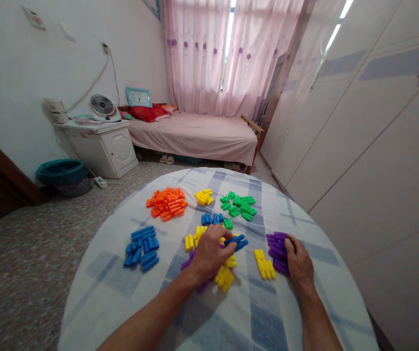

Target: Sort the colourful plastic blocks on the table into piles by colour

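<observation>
My left hand is above the middle of the round table, thumb and fingers closed on blue bullet-shaped plastic blocks. Beneath it lies a mixed heap with yellow blocks and purple blocks, partly hidden by the hand. On the right, my right hand has its curled fingers against a group of purple bullet-shaped blocks; its fingertips are partly hidden. Just left of that group lie joined yellow blocks. Small blue blocks sit beyond my left hand, beside a green pair.
Orange blocks, yellow blocks and green blocks form piles at the far side. A blue pile lies left. The table has a checked cloth. Behind are a bed, cabinet and wardrobe.
</observation>
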Demonstrator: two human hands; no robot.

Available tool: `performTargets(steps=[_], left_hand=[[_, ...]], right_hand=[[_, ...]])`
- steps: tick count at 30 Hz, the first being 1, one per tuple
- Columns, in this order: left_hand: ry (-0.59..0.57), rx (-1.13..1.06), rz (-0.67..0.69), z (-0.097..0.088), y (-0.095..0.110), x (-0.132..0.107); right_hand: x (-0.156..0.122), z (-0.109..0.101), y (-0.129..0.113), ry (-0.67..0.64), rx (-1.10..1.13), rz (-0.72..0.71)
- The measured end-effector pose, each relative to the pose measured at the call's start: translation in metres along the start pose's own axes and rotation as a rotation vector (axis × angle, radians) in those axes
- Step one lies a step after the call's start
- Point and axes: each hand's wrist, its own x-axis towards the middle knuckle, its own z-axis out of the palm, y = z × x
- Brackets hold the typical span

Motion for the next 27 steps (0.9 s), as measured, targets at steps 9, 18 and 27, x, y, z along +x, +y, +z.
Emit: performTargets(steps=[9, 18, 27], left_hand=[[0.217, 0.569, -0.079, -0.122, -0.079, -0.043], [0.256, 0.674, -0.174, -0.112, -0.113, -0.061], [0.104, 0.253, -0.019, -0.061, -0.063, -0.057]], right_hand=[[0.003, 0.005, 0.008, 0.009, -0.062, -0.015], [-0.005, -0.006, -0.029, 0.173, -0.218, -0.261], [-0.135, 0.019, -0.153, -0.475, -0.022, -0.785]])
